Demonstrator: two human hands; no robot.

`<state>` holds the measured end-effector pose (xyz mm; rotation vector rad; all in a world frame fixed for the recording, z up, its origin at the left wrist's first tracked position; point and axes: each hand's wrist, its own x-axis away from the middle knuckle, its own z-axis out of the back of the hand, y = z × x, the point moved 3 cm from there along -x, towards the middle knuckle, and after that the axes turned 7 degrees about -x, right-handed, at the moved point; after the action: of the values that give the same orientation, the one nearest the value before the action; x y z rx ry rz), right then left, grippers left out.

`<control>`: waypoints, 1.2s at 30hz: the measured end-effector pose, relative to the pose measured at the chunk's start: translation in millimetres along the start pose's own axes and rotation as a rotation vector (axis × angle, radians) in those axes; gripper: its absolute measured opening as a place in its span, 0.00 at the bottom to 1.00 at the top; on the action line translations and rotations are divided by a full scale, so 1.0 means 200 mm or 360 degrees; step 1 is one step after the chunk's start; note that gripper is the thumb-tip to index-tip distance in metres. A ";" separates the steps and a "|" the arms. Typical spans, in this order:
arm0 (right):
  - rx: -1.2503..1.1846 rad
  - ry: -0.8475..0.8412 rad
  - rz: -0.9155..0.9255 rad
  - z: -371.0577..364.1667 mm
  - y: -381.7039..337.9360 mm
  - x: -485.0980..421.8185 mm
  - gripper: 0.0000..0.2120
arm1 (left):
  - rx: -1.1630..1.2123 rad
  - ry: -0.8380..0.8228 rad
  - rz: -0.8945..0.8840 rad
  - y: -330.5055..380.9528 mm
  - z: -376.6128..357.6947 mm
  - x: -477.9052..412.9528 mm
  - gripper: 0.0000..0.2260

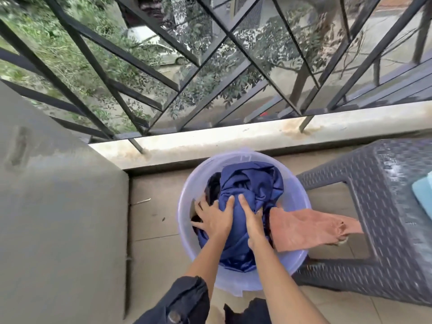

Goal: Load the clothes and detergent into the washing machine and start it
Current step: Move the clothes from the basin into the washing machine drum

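Leans over a translucent lilac tub (298, 197) on the tiled floor, heaped with clothes. Presses the left hand (214, 218), fingers spread and fairly straight, onto a crumpled navy garment (252, 181) on top. Lays the right hand (253, 222) beside it, forefinger straight, other fingers bent over the bundle's side; cannot tell whether gripping. Half buries a black item (214, 187) beneath. Drapes a salmon cloth (304, 228) over the rim toward a woven grey stool (385, 206). Cuts off a pale blue object (423, 195) at the right edge.

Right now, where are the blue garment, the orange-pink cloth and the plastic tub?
blue garment (252, 181): head view, on its upper bunched folds.
orange-pink cloth (304, 228): head view, flat part hanging over the rim.
plastic tub (295, 192): head view, bare inner wall on the right.
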<state>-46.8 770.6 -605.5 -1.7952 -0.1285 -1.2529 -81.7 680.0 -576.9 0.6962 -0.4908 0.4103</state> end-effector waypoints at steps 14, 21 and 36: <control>-0.0106 0.0139 0.0042 0.06 -0.49 0.70 0.28 | 0.0627 -0.0319 -0.0061 0.41 0.54 0.57 0.28; -0.0039 0.0245 0.0167 0.05 -0.82 1.07 0.30 | 0.0646 -0.0224 -0.0172 0.67 0.92 0.86 0.16; -0.0036 0.0013 0.0397 -0.21 -1.47 2.02 0.14 | 0.0817 0.0273 -0.0278 1.03 1.74 1.32 0.22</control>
<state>-42.4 753.7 -105.0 -1.7642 0.1122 -1.0869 -72.6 633.8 -95.9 1.1787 -0.1552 0.4301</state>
